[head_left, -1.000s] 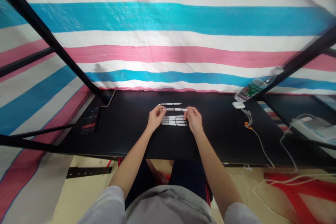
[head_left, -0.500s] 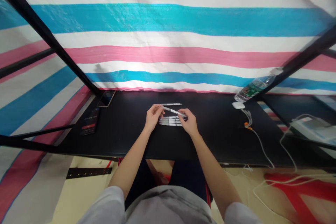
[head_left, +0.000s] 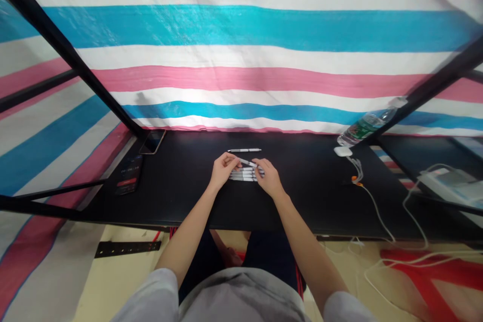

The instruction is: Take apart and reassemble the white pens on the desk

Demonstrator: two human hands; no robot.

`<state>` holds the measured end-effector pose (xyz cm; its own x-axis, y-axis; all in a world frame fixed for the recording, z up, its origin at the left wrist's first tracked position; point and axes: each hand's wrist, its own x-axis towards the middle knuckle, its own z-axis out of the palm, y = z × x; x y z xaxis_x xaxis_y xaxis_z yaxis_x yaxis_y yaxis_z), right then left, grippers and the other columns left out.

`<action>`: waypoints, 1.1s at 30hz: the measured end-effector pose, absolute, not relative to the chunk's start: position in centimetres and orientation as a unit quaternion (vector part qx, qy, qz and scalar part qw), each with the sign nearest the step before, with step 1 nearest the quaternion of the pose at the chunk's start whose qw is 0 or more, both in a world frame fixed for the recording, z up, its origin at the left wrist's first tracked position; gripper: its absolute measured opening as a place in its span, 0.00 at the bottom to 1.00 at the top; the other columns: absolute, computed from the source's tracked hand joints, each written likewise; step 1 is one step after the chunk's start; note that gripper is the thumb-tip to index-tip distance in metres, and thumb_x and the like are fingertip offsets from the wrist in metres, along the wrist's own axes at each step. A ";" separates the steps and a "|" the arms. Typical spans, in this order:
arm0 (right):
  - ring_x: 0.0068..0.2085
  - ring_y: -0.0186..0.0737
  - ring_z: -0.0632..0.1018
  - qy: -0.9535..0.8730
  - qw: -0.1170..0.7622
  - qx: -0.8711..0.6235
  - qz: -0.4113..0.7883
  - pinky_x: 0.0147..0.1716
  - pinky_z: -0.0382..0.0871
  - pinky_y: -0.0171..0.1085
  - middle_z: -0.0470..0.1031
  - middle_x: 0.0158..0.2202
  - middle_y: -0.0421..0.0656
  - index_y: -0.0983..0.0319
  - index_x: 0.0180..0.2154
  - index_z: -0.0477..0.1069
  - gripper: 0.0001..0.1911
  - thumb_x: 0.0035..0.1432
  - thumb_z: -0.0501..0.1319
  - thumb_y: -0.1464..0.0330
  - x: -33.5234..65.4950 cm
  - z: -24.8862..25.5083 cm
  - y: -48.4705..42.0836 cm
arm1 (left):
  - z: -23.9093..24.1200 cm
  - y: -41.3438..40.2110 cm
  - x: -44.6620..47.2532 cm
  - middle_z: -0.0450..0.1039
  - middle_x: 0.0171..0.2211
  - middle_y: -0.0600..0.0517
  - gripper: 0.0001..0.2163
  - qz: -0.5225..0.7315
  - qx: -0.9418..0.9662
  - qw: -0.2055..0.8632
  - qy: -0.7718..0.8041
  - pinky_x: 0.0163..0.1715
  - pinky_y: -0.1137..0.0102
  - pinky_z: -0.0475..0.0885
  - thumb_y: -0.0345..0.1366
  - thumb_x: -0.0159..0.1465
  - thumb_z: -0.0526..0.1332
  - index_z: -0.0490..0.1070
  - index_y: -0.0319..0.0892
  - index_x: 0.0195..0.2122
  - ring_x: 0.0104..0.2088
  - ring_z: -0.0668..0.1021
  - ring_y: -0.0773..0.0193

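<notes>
Right here, a pink, blue and white striped tarp (head_left: 241, 27) hangs behind a long black tabletop (head_left: 181, 186), with a clear plastic water bottle (head_left: 368, 125) off to the right. My left hand (head_left: 225, 171) pinches a slim white pen (head_left: 246, 162); my right hand (head_left: 267, 178) hides its other end, so I can't tell if that's a grip. Both hands half-cover a row of white pens (head_left: 243, 176), and a lone white pen (head_left: 244, 150) lies just beyond.
</notes>
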<state>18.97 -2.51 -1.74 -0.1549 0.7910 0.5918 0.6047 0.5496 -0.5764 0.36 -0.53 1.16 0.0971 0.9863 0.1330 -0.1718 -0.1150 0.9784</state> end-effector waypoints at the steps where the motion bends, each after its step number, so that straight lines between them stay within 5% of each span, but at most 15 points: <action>1: 0.39 0.44 0.73 -0.756 0.449 -0.465 0.098 0.45 0.68 0.44 0.74 0.37 0.45 0.57 0.50 0.72 0.17 0.62 0.55 0.69 18.9 -1.7 -2.6 | 1.1 -0.5 0.4 0.76 0.26 0.50 0.16 0.539 0.514 0.535 0.398 0.28 0.69 0.74 0.46 0.55 0.67 0.69 0.38 0.32 0.27 0.79 0.64; 6: 0.33 0.42 0.73 -0.762 0.435 -0.470 0.097 0.39 0.69 0.41 0.74 0.31 0.43 0.55 0.50 0.74 0.16 0.64 0.54 0.65 18.9 -1.4 -2.8 | 1.0 -0.5 0.3 0.76 0.25 0.50 0.15 0.530 0.521 0.533 0.404 0.28 0.69 0.74 0.46 0.55 0.67 0.70 0.38 0.32 0.27 0.78 0.65; 12: 0.39 0.43 0.75 -0.735 0.482 -0.468 0.090 0.43 0.71 0.42 0.76 0.38 0.46 0.55 0.50 0.75 0.16 0.65 0.53 0.67 19.0 -1.3 -2.7 | 0.8 0.0 0.0 0.75 0.28 0.51 0.16 0.604 0.463 0.497 0.417 0.28 0.69 0.75 0.46 0.55 0.67 0.68 0.39 0.33 0.31 0.79 0.63; 23: 0.37 0.39 0.74 -0.747 0.472 -0.465 0.056 0.40 0.71 0.38 0.73 0.34 0.44 0.56 0.52 0.74 0.18 0.66 0.51 0.71 19.1 -1.6 -2.7 | 0.7 0.7 -0.7 0.75 0.29 0.51 0.12 0.696 0.315 0.506 0.400 0.37 0.67 0.74 0.41 0.56 0.66 0.67 0.39 0.33 0.33 0.80 0.64; 33: 0.35 0.38 0.73 -0.748 0.481 -0.455 0.036 0.39 0.70 0.37 0.72 0.34 0.44 0.56 0.53 0.72 0.19 0.66 0.51 0.72 18.8 -1.8 -2.8 | 1.1 0.3 0.1 0.62 0.22 0.58 0.07 0.617 0.363 0.588 0.376 0.21 0.75 0.58 0.34 0.55 0.62 0.70 0.40 0.35 0.19 0.64 0.75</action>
<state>18.85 -2.83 -1.79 -0.1226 0.7152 0.6880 0.6464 0.5836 -0.4914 0.15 0.28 1.09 -0.0450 0.9990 0.0048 -0.4532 -0.0247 0.8911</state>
